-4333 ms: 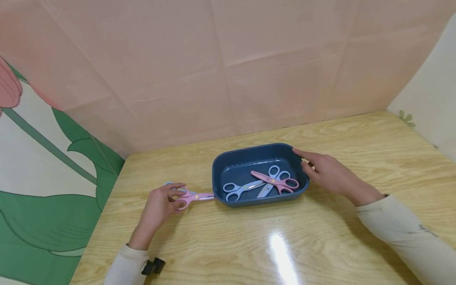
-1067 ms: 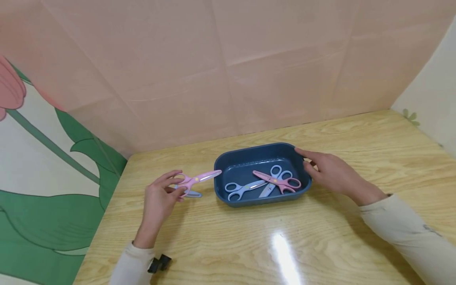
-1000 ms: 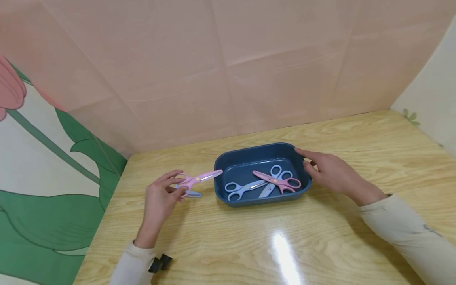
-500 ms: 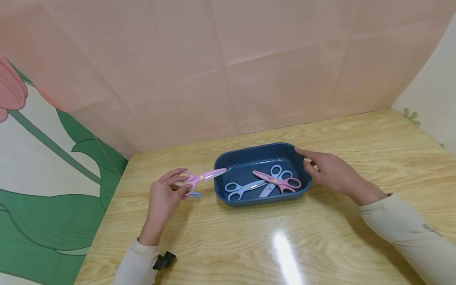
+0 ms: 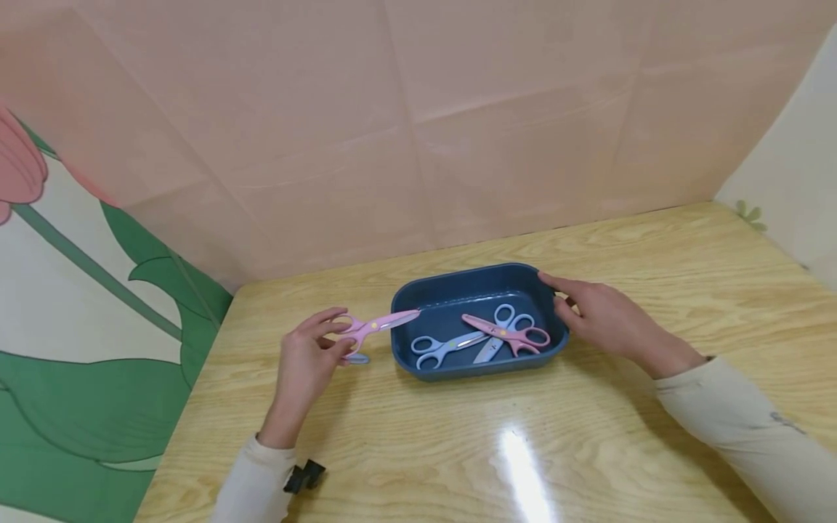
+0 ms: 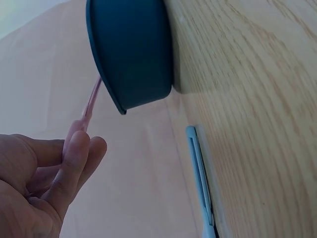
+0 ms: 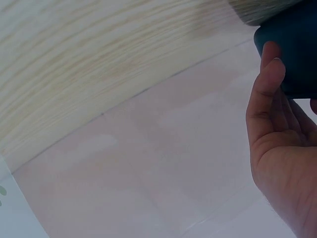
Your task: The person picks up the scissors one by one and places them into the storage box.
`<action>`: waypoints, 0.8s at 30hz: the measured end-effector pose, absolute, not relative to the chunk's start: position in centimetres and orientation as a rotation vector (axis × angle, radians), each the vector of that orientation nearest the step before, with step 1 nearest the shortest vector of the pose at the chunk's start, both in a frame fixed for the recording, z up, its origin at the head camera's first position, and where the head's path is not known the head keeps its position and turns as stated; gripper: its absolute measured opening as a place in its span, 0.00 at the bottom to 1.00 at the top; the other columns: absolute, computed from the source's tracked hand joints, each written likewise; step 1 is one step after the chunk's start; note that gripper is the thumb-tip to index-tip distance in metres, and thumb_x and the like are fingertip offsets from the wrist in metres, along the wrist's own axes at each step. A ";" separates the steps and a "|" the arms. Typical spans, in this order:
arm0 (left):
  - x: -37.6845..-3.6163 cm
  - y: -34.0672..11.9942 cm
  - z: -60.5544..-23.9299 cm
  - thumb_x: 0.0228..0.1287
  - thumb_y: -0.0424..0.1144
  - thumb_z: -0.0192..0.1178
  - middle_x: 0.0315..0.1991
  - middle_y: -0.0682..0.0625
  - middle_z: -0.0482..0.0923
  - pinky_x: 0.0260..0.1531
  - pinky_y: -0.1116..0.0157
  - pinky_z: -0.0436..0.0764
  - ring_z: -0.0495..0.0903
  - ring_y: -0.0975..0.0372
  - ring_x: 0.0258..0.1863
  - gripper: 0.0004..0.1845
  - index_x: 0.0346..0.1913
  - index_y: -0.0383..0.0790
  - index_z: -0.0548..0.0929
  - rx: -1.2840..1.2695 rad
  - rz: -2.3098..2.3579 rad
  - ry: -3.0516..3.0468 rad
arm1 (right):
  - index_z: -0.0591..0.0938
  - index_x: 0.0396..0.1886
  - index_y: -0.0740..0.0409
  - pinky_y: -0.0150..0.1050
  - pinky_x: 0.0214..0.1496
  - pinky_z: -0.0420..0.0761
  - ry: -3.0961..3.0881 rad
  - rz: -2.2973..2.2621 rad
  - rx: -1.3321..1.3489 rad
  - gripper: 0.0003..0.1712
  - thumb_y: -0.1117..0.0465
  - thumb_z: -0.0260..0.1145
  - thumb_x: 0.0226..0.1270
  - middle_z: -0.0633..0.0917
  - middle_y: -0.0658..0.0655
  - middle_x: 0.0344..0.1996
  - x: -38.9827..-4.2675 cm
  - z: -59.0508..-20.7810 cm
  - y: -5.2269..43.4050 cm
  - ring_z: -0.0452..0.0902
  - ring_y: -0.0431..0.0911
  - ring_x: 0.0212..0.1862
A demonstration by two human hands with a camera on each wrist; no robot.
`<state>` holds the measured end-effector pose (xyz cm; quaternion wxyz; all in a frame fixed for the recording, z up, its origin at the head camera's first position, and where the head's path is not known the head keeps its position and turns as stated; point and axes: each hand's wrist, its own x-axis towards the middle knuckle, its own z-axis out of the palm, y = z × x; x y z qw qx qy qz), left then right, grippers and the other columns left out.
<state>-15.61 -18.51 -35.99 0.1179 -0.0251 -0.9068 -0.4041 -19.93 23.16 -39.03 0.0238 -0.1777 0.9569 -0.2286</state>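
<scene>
My left hand [image 5: 307, 359] pinches pink scissors [image 5: 373, 327] by the handle loops, raised off the table. Their tip reaches over the left rim of a dark blue plastic bin [image 5: 445, 373]. In the left wrist view, thumb and fingers grip the pink scissors [image 6: 89, 106] beside the bin wall [image 6: 133, 54]. Under that hand lie light blue scissors [image 5: 358, 359], mostly hidden; their blade [image 6: 199, 173] shows on the table. My right hand [image 5: 604, 316] holds the bin's right end at the rim. Inside lie two light blue scissors [image 5: 445, 350] and one pink pair [image 5: 516, 337], partly overlapping.
The wood-grain table [image 5: 418, 450] meets a pink covered wall [image 5: 418, 145] behind the bin. A printed flower panel [image 5: 85, 349] stands at the left, a pale wall [image 5: 785, 174] at the right. A small black object [image 5: 304, 476] shows by the left sleeve.
The left hand has lifted the pink scissors off the table and moved right, taking their tip over the bin's rim. The light blue scissors beneath stay put. The right hand keeps its hold.
</scene>
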 end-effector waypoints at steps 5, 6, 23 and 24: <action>-15.6 -18.6 -36.2 0.57 0.26 0.70 0.55 0.45 0.84 0.21 0.72 0.85 0.87 0.59 0.26 0.17 0.51 0.37 0.87 -0.078 -1.180 -2.659 | 0.63 0.77 0.55 0.33 0.22 0.67 2.973 -0.697 -0.555 0.30 0.55 0.51 0.78 0.75 0.52 0.27 -19.9 -39.1 23.1 0.66 0.42 0.23; -15.6 -18.6 -36.2 0.57 0.26 0.70 0.56 0.45 0.84 0.21 0.72 0.85 0.87 0.59 0.26 0.17 0.51 0.36 0.87 -0.080 -1.179 -2.659 | 0.63 0.77 0.55 0.33 0.21 0.66 2.975 -0.696 -0.557 0.30 0.54 0.50 0.78 0.74 0.52 0.26 -19.9 -39.1 23.1 0.66 0.41 0.23; -15.6 -18.7 -36.2 0.57 0.26 0.70 0.54 0.45 0.85 0.21 0.73 0.84 0.87 0.59 0.25 0.17 0.50 0.36 0.87 -0.095 -1.139 -2.664 | 0.65 0.76 0.55 0.33 0.20 0.64 3.006 -0.681 -0.576 0.30 0.55 0.50 0.78 0.69 0.51 0.21 -19.8 -39.1 23.1 0.64 0.41 0.21; -15.6 -18.7 -36.2 0.57 0.26 0.70 0.54 0.45 0.85 0.21 0.73 0.84 0.87 0.59 0.25 0.16 0.50 0.36 0.87 -0.093 -1.137 -2.666 | 0.64 0.76 0.55 0.33 0.20 0.64 3.005 -0.681 -0.576 0.30 0.54 0.49 0.78 0.69 0.51 0.21 -19.8 -39.1 23.1 0.64 0.41 0.21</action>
